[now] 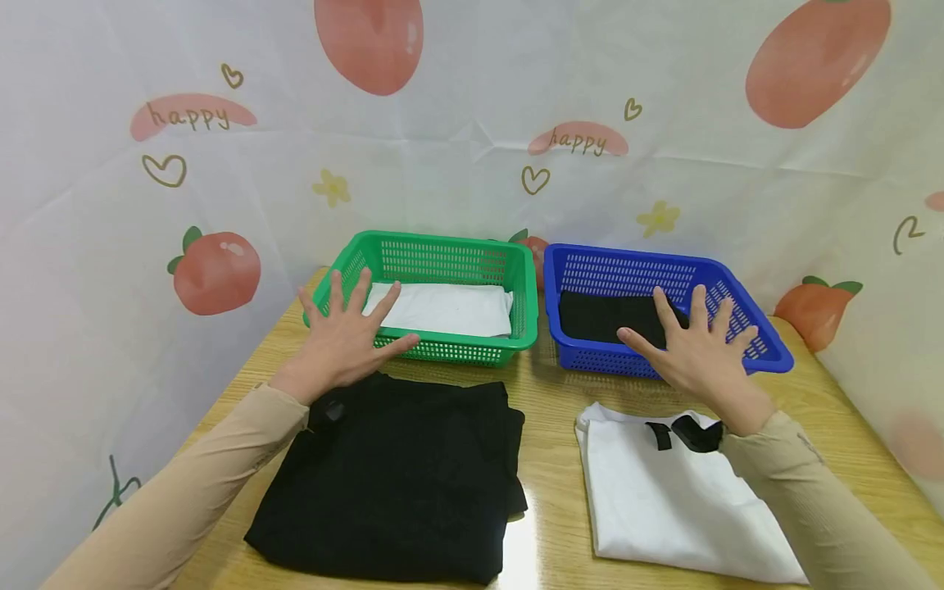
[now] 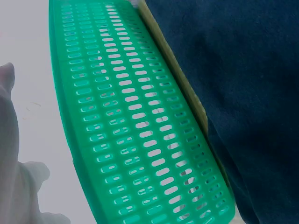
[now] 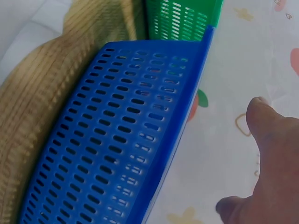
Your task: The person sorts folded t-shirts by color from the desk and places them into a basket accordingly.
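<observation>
My left hand (image 1: pixel 341 338), fingers spread and holding nothing, hovers in front of the green basket (image 1: pixel 533 328), over the far edge of a folded black garment (image 1: pixel 413 483). A folded white cloth (image 1: pixel 450 310) lies in that basket. My right hand (image 1: pixel 701 356) is likewise spread, holding nothing, before the blue basket (image 1: pixel 774 352). Inside the blue one is a folded black cloth (image 1: pixel 601 315). Below the right hand lies a folded white garment (image 1: pixel 656 500), with black straps showing near my wrist. Each wrist view shows the nearby basket's slotted side and part of the hand.
A wooden table (image 1: pixel 549 459) carries everything. Behind and beside it hangs a white backdrop (image 1: pixel 457 188) printed with fruit, hearts and the word happy. The two baskets stand side by side at the back, a narrow gap between them.
</observation>
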`<act>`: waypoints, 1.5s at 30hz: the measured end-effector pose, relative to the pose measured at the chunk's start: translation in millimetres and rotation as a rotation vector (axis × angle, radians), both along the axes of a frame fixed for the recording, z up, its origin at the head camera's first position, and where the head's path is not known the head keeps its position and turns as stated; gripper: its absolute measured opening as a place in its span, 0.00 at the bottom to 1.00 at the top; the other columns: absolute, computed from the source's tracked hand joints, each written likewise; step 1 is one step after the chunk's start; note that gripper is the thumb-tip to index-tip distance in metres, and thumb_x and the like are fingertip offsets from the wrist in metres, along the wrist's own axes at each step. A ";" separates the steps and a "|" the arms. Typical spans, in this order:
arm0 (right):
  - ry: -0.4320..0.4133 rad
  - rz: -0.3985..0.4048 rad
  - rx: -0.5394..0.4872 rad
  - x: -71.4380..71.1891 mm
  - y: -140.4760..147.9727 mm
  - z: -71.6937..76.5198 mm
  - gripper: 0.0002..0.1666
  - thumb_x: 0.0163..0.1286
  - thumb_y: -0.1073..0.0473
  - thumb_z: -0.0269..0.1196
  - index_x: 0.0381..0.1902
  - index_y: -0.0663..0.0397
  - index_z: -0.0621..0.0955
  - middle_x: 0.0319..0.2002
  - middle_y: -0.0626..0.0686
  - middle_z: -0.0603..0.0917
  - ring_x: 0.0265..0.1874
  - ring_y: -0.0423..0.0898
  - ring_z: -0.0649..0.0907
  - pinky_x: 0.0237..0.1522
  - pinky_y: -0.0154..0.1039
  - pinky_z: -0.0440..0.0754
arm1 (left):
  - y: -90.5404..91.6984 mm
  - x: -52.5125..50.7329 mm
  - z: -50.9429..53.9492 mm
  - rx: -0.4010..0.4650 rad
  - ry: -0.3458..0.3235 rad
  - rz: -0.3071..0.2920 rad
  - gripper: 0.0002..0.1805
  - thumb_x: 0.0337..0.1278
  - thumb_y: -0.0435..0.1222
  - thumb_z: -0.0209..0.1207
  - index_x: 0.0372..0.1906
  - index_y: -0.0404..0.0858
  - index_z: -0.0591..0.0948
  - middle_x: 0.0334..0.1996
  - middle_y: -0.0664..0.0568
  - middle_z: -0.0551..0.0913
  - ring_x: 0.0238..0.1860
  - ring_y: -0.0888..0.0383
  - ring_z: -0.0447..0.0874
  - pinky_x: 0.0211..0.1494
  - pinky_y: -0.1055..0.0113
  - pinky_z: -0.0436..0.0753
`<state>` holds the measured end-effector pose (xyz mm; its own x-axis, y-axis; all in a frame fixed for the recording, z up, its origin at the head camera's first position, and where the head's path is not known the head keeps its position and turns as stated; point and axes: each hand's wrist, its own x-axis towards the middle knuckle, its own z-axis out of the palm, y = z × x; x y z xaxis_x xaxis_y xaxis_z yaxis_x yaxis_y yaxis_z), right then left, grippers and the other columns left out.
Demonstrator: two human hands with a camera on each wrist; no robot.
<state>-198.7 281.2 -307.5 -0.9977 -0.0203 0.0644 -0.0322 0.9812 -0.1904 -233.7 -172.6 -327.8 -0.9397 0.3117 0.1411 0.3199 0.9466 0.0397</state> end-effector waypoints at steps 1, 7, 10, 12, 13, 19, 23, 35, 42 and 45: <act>-0.007 -0.003 0.002 0.1 -0.8 -0.4 0.59 0.66 0.19 0.40 0.80 0.46 0.39 0.71 0.77 0.28 0.63 0.80 0.25 0.47 0.83 0.25 | -0.1 0.2 -0.2 0.002 -0.010 0.001 0.54 0.53 0.78 0.32 0.80 0.53 0.46 0.77 0.36 0.35 0.70 0.29 0.18 0.54 0.25 0.18; -0.049 -0.017 0.016 -0.5 -4.0 1.5 0.60 0.65 0.18 0.39 0.80 0.47 0.40 0.71 0.77 0.29 0.62 0.81 0.26 0.47 0.83 0.24 | 1.5 0.0 0.7 -0.012 -0.049 0.000 0.55 0.53 0.79 0.32 0.80 0.53 0.44 0.77 0.36 0.34 0.70 0.27 0.20 0.55 0.23 0.23; -0.061 -0.020 0.027 0.0 -6.0 2.8 0.60 0.65 0.17 0.38 0.80 0.49 0.42 0.71 0.77 0.30 0.63 0.81 0.27 0.47 0.82 0.23 | 1.9 -0.1 0.6 -0.020 -0.055 0.000 0.55 0.52 0.79 0.31 0.80 0.53 0.44 0.77 0.35 0.34 0.70 0.27 0.20 0.56 0.22 0.25; -0.060 -0.018 0.034 1.2 -8.1 2.9 0.60 0.64 0.17 0.38 0.80 0.50 0.43 0.71 0.77 0.31 0.64 0.80 0.27 0.48 0.82 0.23 | 2.0 0.1 0.7 -0.020 -0.055 0.000 0.55 0.53 0.79 0.32 0.80 0.53 0.44 0.77 0.35 0.35 0.70 0.26 0.21 0.56 0.23 0.25; -0.058 -0.017 0.037 2.1 -9.2 2.8 0.60 0.64 0.17 0.38 0.80 0.50 0.44 0.71 0.77 0.32 0.64 0.79 0.27 0.48 0.81 0.23 | 2.1 0.0 0.6 -0.020 -0.051 0.000 0.55 0.53 0.79 0.32 0.80 0.53 0.45 0.77 0.35 0.36 0.70 0.26 0.22 0.56 0.22 0.25; -0.047 -0.017 0.035 10.9 -16.8 -0.8 0.60 0.65 0.17 0.39 0.80 0.52 0.46 0.72 0.77 0.35 0.67 0.76 0.29 0.50 0.81 0.25 | 5.7 1.8 3.7 -0.036 -0.039 0.000 0.56 0.50 0.80 0.31 0.80 0.53 0.46 0.77 0.35 0.39 0.71 0.26 0.24 0.56 0.21 0.27; -0.005 -0.022 0.025 17.8 -24.4 -1.5 0.59 0.66 0.18 0.40 0.79 0.54 0.49 0.72 0.78 0.38 0.68 0.78 0.35 0.54 0.82 0.32 | 4.9 8.1 7.1 -0.027 -0.006 -0.016 0.56 0.51 0.80 0.32 0.80 0.52 0.47 0.77 0.36 0.41 0.72 0.28 0.27 0.59 0.24 0.29; 0.190 0.285 -0.352 39.2 -46.4 -6.5 0.27 0.73 0.52 0.62 0.66 0.57 0.75 0.50 0.63 0.82 0.49 0.59 0.81 0.47 0.58 0.79 | -36.6 56.6 -2.4 0.180 -0.013 -0.281 0.34 0.67 0.53 0.58 0.72 0.43 0.69 0.59 0.40 0.77 0.56 0.42 0.76 0.52 0.43 0.77; -0.071 0.357 -0.627 39.4 -61.2 -27.6 0.28 0.72 0.53 0.63 0.67 0.54 0.75 0.46 0.53 0.85 0.43 0.49 0.84 0.44 0.48 0.82 | -63.7 55.7 -20.6 0.250 -0.109 -0.296 0.33 0.66 0.52 0.60 0.72 0.44 0.70 0.58 0.44 0.78 0.49 0.49 0.80 0.50 0.47 0.78; -0.232 0.361 -0.745 41.6 -68.9 -38.4 0.31 0.72 0.51 0.63 0.70 0.50 0.72 0.50 0.57 0.84 0.48 0.51 0.83 0.48 0.51 0.80 | -75.1 55.3 -26.8 0.274 -0.140 -0.286 0.34 0.65 0.51 0.61 0.71 0.42 0.70 0.56 0.43 0.79 0.45 0.51 0.80 0.47 0.49 0.79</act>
